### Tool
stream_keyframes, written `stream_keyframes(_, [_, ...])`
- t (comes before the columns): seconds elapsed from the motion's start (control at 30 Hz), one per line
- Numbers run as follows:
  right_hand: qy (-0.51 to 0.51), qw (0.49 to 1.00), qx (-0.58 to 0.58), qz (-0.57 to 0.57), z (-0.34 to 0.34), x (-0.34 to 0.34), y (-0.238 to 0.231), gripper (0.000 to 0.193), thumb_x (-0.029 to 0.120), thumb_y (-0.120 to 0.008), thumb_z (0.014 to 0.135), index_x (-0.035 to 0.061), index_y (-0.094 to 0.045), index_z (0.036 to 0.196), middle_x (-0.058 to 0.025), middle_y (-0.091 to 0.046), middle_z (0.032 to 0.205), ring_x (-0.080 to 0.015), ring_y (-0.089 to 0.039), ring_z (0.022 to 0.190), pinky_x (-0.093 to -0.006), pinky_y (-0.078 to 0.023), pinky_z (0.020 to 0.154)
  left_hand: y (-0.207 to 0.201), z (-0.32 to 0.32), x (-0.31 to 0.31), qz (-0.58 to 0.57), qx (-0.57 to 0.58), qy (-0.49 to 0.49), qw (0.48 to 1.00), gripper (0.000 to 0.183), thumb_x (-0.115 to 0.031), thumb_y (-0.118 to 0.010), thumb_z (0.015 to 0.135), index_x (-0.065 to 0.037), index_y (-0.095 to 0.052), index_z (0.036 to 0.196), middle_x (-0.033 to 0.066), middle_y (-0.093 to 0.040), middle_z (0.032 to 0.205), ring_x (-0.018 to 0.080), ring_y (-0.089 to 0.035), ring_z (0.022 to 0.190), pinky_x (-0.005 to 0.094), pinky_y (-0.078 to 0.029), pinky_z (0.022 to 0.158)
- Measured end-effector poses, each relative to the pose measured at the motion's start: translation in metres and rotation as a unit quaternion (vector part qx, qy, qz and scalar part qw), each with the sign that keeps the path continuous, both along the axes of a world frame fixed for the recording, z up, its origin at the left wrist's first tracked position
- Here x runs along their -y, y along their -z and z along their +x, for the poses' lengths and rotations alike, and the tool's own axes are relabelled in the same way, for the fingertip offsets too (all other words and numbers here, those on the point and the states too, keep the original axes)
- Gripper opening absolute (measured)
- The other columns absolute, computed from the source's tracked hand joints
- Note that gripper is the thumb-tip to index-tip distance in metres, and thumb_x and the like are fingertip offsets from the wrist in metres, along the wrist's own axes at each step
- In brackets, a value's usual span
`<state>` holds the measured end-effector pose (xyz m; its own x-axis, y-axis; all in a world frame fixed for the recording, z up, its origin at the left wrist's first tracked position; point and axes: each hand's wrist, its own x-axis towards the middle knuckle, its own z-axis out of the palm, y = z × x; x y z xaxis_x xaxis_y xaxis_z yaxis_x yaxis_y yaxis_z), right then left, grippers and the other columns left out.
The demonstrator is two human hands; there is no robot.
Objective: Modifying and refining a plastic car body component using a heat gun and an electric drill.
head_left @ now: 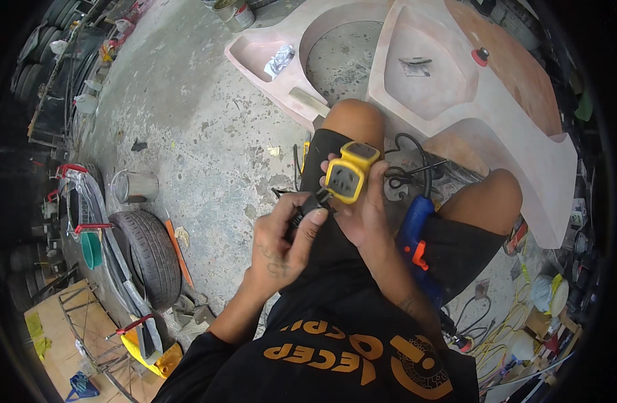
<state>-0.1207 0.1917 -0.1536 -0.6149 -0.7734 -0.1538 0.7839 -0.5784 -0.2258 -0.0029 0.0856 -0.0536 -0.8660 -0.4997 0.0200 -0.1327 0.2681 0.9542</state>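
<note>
In front of my lap, my right hand is closed round a yellow and black power socket block, with its dark outlet face turned toward my left hand. Between the fingers and thumb of my left hand is a black electric plug. Its prongs point at the socket's lower left edge; whether they go into a hole is too small to tell. A blue power tool with an orange-red switch lies across my thigh beside my right forearm, its black cord curling up and away.
A large pale pinkish moulded panel with hollows fills the far right, holding a crumpled white cloth. To the left are a tyre, a metal can and clamped curved strips. Yellow cords tangle at lower right.
</note>
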Motion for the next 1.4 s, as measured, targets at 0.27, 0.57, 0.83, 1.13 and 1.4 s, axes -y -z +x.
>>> stream_keyframes(0.27, [0.022,0.993,-0.025,0.110,-0.003,-0.001,0.004,0.073,0.077,-0.045,0.094,0.0120,-0.061,0.121,-0.0077,-0.071,0.102,-0.0196,-0.071,0.087,-0.0322,-0.060,0.073,-0.009,-0.001,-0.015,-0.187,0.056,0.043,0.980,0.026,-0.015,-0.070,0.097,0.004,-0.063,0.113,0.0165,-0.065,0.064,0.0294,-0.067,0.051,0.0373,-0.048,0.048])
stream_keyframes(0.57, [0.014,0.984,-0.069,0.161,-0.001,0.001,-0.015,0.069,0.077,-0.049,0.094,0.0136,-0.059,0.119,0.0016,-0.064,0.094,-0.0048,-0.060,0.070,-0.0186,-0.038,0.047,-0.018,-0.004,-0.015,-0.234,0.069,0.077,0.967,0.025,-0.014,-0.071,0.095,0.006,-0.061,0.106,0.0236,-0.060,0.058,0.0410,-0.065,0.053,0.0435,-0.048,0.048])
stream_keyframes(0.83, [0.033,0.980,-0.041,0.192,0.000,0.005,-0.022,0.069,0.076,-0.049,0.096,0.0119,-0.059,0.118,-0.0033,-0.065,0.102,-0.0146,-0.068,0.090,-0.0296,-0.056,0.070,-0.023,-0.004,-0.014,-0.222,0.113,0.103,0.963,0.022,-0.013,-0.068,0.098,0.006,-0.059,0.091,0.0221,-0.050,0.053,0.0371,-0.052,0.043,0.0425,-0.038,0.046])
stream_keyframes(1.13, [0.125,0.957,-0.064,0.254,0.003,0.013,-0.037,0.044,0.060,-0.055,0.097,0.0171,-0.058,0.104,0.0012,-0.060,0.085,-0.0104,-0.063,0.075,-0.0277,-0.053,0.067,-0.032,-0.006,-0.016,-0.166,0.133,0.143,0.967,0.023,-0.013,-0.069,0.097,0.007,-0.062,0.090,0.0236,-0.049,0.054,0.0370,-0.052,0.044,0.0420,-0.039,0.048])
stream_keyframes(1.4, [0.118,0.950,-0.105,0.269,0.002,0.013,-0.043,0.040,0.059,-0.049,0.100,0.0196,-0.054,0.100,0.0034,-0.056,0.087,-0.0079,-0.060,0.076,-0.0254,-0.050,0.066,-0.033,-0.008,-0.009,-0.155,0.175,0.174,0.957,0.027,-0.017,-0.071,0.097,0.009,-0.066,0.095,0.0229,-0.049,0.054,0.0300,-0.047,0.044,0.0400,-0.040,0.050])
